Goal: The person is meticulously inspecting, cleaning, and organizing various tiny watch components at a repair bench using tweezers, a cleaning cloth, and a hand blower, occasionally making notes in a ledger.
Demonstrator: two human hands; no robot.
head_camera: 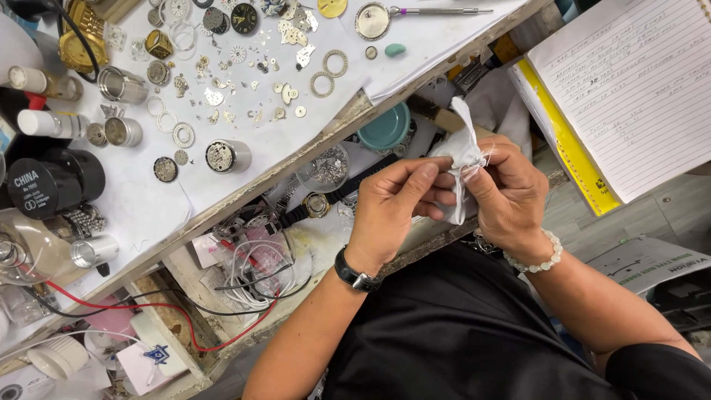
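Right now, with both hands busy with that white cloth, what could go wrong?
The white cloth is pinched between the left hand and right hand over open space beside the bench, so anything tiny wrapped inside might drop out of sight. Its frayed threads could also snag. On the white paper, loose watch gears lie near the edge; a bump might scatter them.

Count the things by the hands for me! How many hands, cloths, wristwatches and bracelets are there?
Hands: 2, the left hand and the right hand, both pinching the cloth
White cloths: 1, the cloth
Wristwatches on a wrist: 1, the black watch
Bead bracelets: 1, the bracelet
Total: 5
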